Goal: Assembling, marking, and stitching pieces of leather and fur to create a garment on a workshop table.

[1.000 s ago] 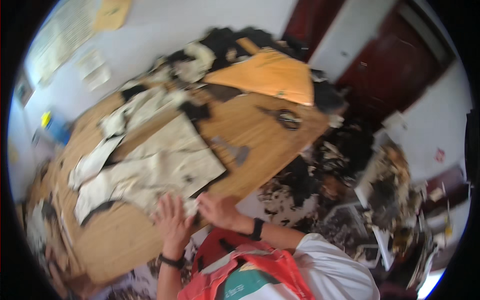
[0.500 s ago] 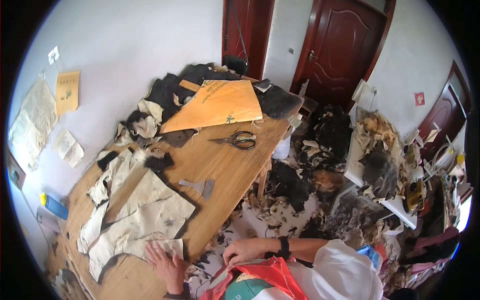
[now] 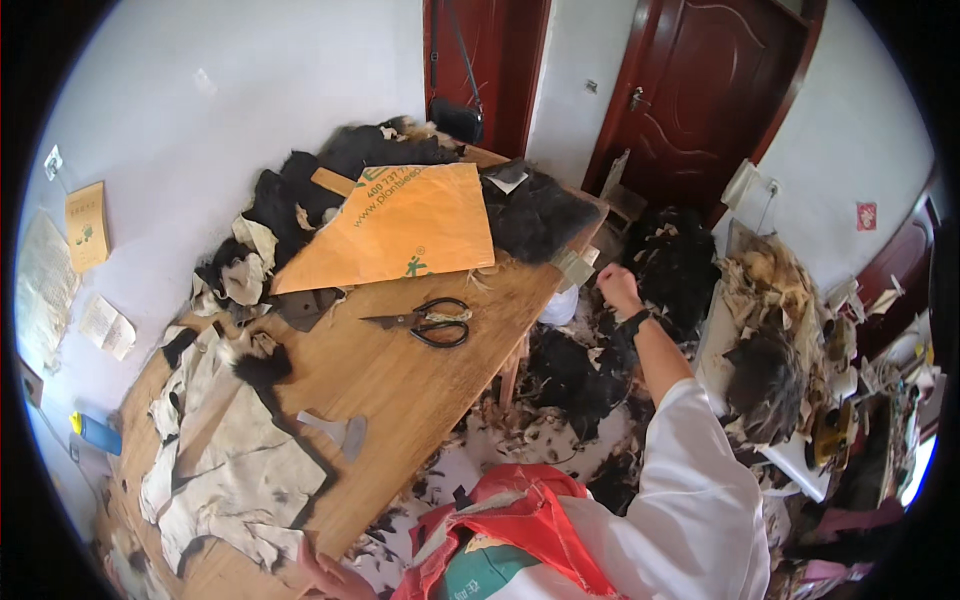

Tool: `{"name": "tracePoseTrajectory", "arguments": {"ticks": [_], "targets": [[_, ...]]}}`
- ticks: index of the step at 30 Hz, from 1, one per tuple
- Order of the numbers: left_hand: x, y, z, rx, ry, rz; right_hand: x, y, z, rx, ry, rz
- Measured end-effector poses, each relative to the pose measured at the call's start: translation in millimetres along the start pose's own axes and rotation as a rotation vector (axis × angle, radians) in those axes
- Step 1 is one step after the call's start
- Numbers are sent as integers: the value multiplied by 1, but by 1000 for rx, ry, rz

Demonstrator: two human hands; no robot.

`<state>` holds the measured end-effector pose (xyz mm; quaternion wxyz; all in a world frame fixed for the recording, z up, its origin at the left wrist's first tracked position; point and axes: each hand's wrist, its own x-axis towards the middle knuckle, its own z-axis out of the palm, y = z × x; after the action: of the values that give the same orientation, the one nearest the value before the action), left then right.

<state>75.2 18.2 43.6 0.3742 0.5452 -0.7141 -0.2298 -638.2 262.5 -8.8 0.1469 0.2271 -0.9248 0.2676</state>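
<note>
My left hand (image 3: 335,577) is low in the view by the near edge of a pale, pieced hide (image 3: 245,480). Its fingers are stretched out, and the lower part is cut off by the view. My right hand (image 3: 618,287) reaches forward past the table's far right side, fingers curled in; whatever they may hold is hidden. Beside the hide lies a grey fan-shaped blade with a pale handle (image 3: 345,437). Black-handled scissors (image 3: 430,322) rest on the wooden table (image 3: 400,400), their blades pointing left.
An orange printed sheet (image 3: 400,230) lies at the table's far end among black fur pieces (image 3: 535,215). More fur scraps (image 3: 575,375) cover the floor. At right stands a bench piled with pelts (image 3: 765,370). A blue bottle (image 3: 97,433) stands by the left wall.
My right hand has gone from close to my body to far forward and right. My left hand has drawn back toward the lower edge. The view has shifted, so the table things sit further left.
</note>
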Motion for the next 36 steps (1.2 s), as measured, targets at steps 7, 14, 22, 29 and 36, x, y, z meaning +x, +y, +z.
{"name": "tracePoseTrajectory", "arguments": {"ticks": [7, 14, 22, 29, 36], "targets": [[-28, 53, 48, 148, 48, 177, 75, 39, 38, 31, -165, 171], [-54, 67, 52, 162, 68, 7, 87, 25, 65, -84, -259, 126], [-45, 100, 78, 136, -51, 133, 102, 23, 8, -647, -777, -192], [-60, 98, 83, -101, -277, -66, -39, -92, -46, 531, -641, -3], [-21, 180, 117, -775, -858, 26, -145, -264, -75, 956, -1295, -340]]}}
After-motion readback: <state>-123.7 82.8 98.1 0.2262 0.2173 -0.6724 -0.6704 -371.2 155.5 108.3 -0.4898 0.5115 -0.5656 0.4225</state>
